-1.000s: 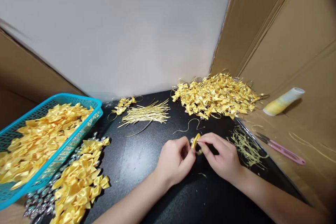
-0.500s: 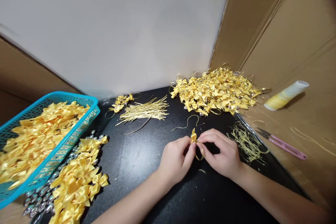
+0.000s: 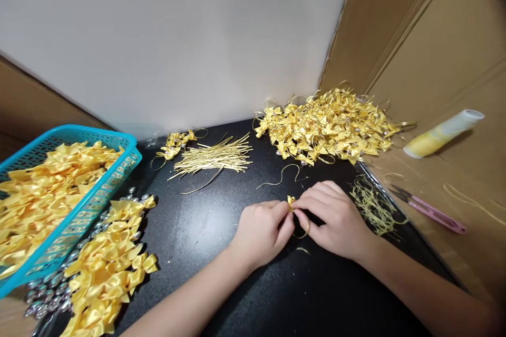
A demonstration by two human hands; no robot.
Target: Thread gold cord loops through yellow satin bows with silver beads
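Between my fingertips is a small yellow ribbon bow, mostly covered by them. My left hand pinches it from the left, thumb against forefinger. From the right, my right hand is closed at the bow too, its thumb and forefinger on the gold cord, which hangs in a loop below. Whether a bead sits on the bow is hidden. Beyond the hands lies a thin loose cord. A bundle of cut gold cords rests further left on the black table.
At left stands a blue basket of yellow bows, beside loose bows and silvery beads. A heap of corded bows lies at the back right. Thread scraps, pink-handled snips and a tube are at right.
My right hand has turned slightly, its fingers closing nearer to my left hand over the bow. Less of the bow shows now. The view has shifted slightly.
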